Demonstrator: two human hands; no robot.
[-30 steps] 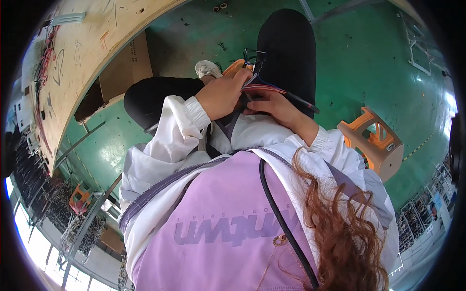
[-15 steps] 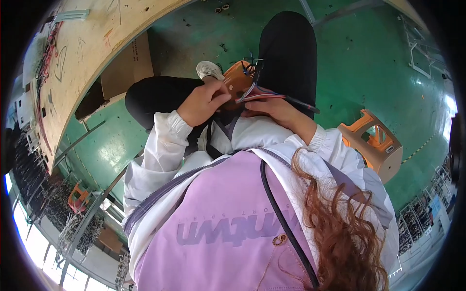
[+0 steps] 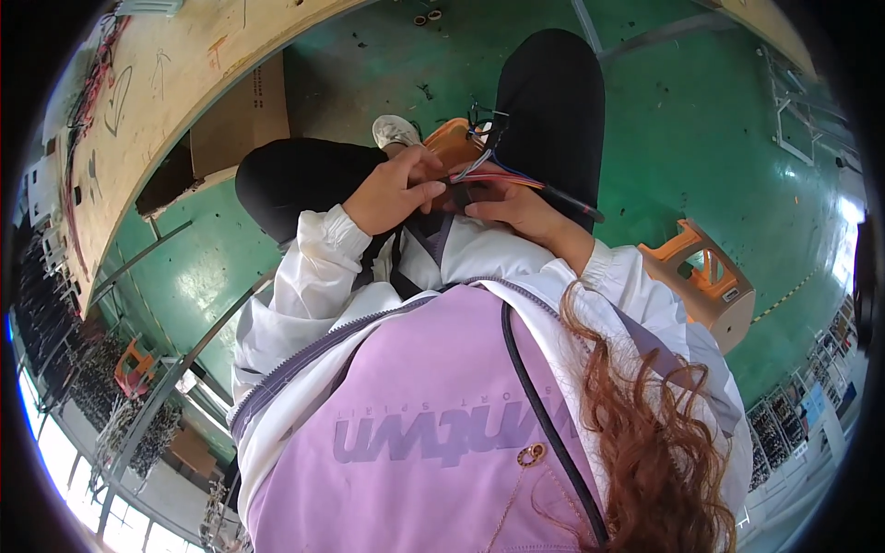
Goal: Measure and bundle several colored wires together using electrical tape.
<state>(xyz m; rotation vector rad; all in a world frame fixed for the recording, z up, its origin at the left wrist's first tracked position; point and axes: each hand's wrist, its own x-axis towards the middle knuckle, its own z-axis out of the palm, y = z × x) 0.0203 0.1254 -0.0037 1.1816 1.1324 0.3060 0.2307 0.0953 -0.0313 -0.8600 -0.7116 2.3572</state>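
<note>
Left grip (image 3: 392, 194), hold unclear, has neared the wires (image 3: 509, 179) — clamped inside right grip (image 3: 524, 211).

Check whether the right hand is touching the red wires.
Touching: the head view shows the red wires lying across the right hand, with no visible gap.

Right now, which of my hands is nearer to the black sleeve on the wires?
Right. Your right hand is close by the black sleeve, on its left side. Your left hand is farther off to the left.
</note>
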